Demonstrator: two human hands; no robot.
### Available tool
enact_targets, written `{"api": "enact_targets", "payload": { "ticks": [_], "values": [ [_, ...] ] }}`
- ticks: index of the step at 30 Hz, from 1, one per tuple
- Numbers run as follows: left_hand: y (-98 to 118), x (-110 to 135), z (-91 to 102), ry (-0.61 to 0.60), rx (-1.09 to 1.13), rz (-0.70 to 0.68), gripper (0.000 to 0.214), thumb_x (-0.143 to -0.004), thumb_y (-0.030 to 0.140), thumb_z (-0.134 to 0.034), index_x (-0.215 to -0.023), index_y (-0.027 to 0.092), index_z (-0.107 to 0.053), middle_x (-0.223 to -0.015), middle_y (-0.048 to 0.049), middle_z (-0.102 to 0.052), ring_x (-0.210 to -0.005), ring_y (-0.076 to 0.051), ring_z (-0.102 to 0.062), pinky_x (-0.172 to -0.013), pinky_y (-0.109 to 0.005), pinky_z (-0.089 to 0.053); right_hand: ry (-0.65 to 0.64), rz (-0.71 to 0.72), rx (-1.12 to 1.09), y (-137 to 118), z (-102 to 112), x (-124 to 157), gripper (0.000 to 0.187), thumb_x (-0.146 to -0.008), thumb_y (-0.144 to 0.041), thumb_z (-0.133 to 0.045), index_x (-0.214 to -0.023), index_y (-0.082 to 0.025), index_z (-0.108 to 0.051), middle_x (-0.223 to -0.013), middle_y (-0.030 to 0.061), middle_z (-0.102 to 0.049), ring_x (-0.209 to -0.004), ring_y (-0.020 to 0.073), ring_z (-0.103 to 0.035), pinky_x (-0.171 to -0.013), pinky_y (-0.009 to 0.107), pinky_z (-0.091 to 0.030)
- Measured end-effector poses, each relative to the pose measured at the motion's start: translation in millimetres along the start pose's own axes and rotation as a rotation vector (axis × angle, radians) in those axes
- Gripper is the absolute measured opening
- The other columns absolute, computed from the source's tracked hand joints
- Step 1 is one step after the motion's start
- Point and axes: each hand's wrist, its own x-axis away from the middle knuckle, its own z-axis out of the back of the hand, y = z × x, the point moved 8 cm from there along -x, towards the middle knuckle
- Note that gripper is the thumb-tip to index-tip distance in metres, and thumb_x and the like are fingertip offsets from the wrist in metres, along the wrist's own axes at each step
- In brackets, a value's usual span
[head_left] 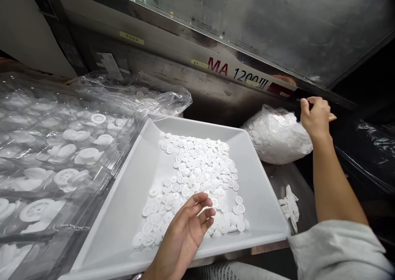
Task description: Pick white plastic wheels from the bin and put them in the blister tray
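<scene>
My left hand [191, 226] hovers over the near side of a white plastic tray [119, 214], palm turned up and inward. Its fingers are loosely bent and apart, with nothing in them. Many small white round plastic discs [200, 169] with hub-like centres lie spread across the tray floor. Off to the right, my right hand [317, 115] is raised beside a clear plastic bag [279, 136] full of white pieces. Thumb and forefinger are close together there, with a tiny dark bit at their tips that I cannot make out.
Clear blister trays [74, 148] holding larger white discs sit at left, under clear film [160, 101]. A metal machine panel marked MA 1200III [228, 72] stands behind. A crumpled white piece [290, 206] lies right of the tray; dark plastic [364, 148] is at far right.
</scene>
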Motion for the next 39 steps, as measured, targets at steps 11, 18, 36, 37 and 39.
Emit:
{"api": "enact_targets", "payload": {
  "ticks": [11, 18, 36, 37, 39],
  "values": [
    [3, 0, 1.8, 0.082, 0.073, 0.025, 0.008, -0.085, 0.016, -0.057, -0.086, 0.019, -0.064, -0.083, -0.0004, -0.053, -0.078, -0.012, -0.052, -0.079, -0.026, -0.045, -1.043, 0.241, 0.216, -43, -180, 255, 0.04, -0.092, -0.04, -0.058, -0.124, -0.016, -0.054, -0.126, 0.0104, -0.054, -0.112, 0.0245, -0.055, -0.094, 0.047, -0.047],
    [5, 4, 1.6, 0.065, 0.105, 0.037, 0.013, -0.087, 0.015, -0.051, -0.083, 0.019, -0.063, -0.077, 0.0002, -0.05, -0.072, -0.011, -0.049, -0.074, -0.025, -0.044, -1.368, 0.123, 0.241, -41, -141, 332, 0.031, -0.095, -0.038, -0.054, -0.113, -0.014, -0.057, -0.106, 0.0068, -0.061, -0.087, 0.0162, -0.061, -0.077, 0.036, -0.053],
    [5, -7, 9.1, 0.27, 0.196, -0.034, 0.026, -0.088, 0.018, -0.048, -0.111, 0.021, -0.058, -0.12, -0.0059, -0.06, -0.11, -0.021, -0.059, -0.09, -0.036, -0.051, -1.057, 0.273, -0.348, -164, -99, 263, 0.026, -0.1, -0.03, -0.034, -0.089, -0.017, -0.052, -0.085, 0.0049, -0.055, -0.078, 0.0149, -0.052, -0.07, 0.029, -0.044],
    [5, -7, 6.8, 0.267, 0.193, -0.03, 0.028, -0.088, 0.02, -0.048, -0.113, 0.019, -0.058, -0.119, -0.0075, -0.062, -0.107, -0.021, -0.061, -0.084, -0.035, -0.054, -1.053, 0.331, -0.384, -182, -99, 266, 0.025, -0.099, -0.032, -0.035, -0.091, -0.017, -0.054, -0.088, 0.0065, -0.056, -0.078, 0.0157, -0.052, -0.069, 0.03, -0.043],
    [6, -4, 4.2, 0.283, 0.19, -0.027, 0.029, -0.089, 0.023, -0.047, -0.114, 0.017, -0.06, -0.11, -0.008, -0.066, -0.098, -0.02, -0.064, -0.072, -0.028, -0.055, -1.081, 0.47, -0.453, -215, -100, 278, 0.028, -0.096, -0.04, -0.043, -0.101, -0.016, -0.057, -0.1, 0.0109, -0.058, -0.087, 0.0201, -0.053, -0.075, 0.034, -0.043]
  ]
}}
